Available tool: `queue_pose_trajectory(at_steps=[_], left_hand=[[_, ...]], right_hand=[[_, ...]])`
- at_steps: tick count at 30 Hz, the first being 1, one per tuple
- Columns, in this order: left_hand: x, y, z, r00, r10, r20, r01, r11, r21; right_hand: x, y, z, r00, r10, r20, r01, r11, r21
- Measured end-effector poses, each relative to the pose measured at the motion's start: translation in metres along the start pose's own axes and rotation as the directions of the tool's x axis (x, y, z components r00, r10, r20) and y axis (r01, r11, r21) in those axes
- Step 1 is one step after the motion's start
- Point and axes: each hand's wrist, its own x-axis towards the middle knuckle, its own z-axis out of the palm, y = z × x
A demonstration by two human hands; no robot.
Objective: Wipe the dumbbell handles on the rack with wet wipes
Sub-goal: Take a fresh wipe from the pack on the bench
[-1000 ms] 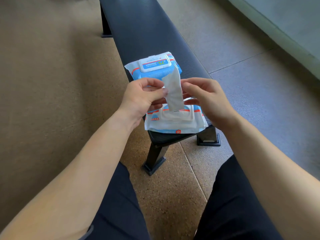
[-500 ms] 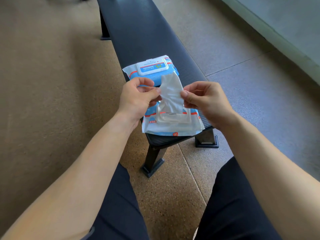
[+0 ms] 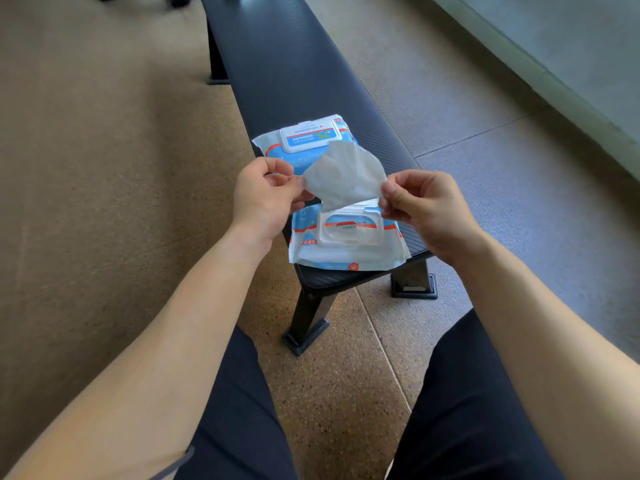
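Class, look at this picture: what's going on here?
A person pinches a wet wipe by its edges, left hand on one side, right hand on the other, spreading it above the near pack. A far pack lies behind, both on a black bench. No dumbbells are in view.

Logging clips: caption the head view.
Left hand and right hand pinch a wet wipe above the nearer pack on a bench.

A long black surface (image 3: 294, 64) runs from centre toward 12 o'clock on angled legs (image 3: 308, 317). Speckled brown floor (image 3: 86, 168) spreads at 9 o'clock, and a pale wall (image 3: 571, 46) stands at 2 o'clock.
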Motion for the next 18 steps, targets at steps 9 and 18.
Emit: queue_pose_trajectory(at_steps=[9, 18], left_hand=[[0.002, 0.001, -0.011, 0.996, 0.039, -0.077, -0.036, 0.999, 0.035], [0.011, 0.011, -0.03, 0.993, 0.053, -0.11, -0.045, 0.996, 0.074]], right_hand=[[-0.007, -0.001, -0.017, 0.982, 0.053, -0.182, -0.1, 0.96, -0.261], [-0.01, -0.03, -0.032, 0.959, 0.032, -0.282, -0.134, 0.926, -0.352]])
